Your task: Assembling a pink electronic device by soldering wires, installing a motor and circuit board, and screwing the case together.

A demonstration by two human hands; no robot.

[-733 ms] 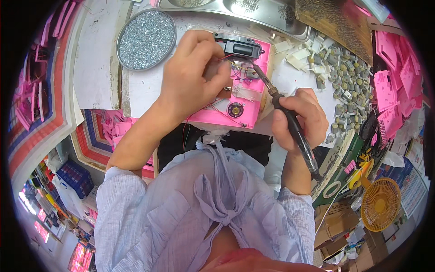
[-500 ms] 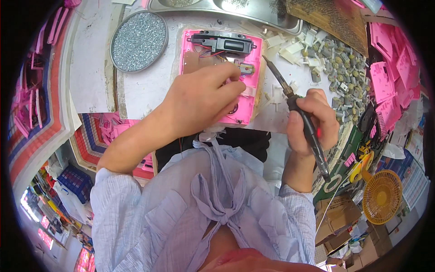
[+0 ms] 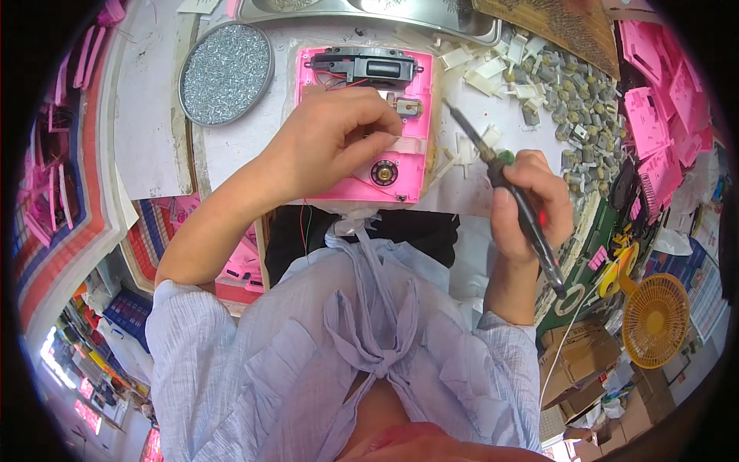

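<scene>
Left hand (image 3: pixel 339 138) over the pink box (image 3: pixel 409 166)

The pink box lies open on the desk (image 3: pixel 246 150). The left hand covers part of its inside. The thumb and finger are close together, but I cannot tell if they pinch anything. To the right of the box, the right hand (image 3: pixel 541 202) is wrapped around a black soldering iron (image 3: pixel 525 217). Beyond the box, the metal tray (image 3: pixel 339 11) is cut off at the top, so its far side is hidden
</scene>
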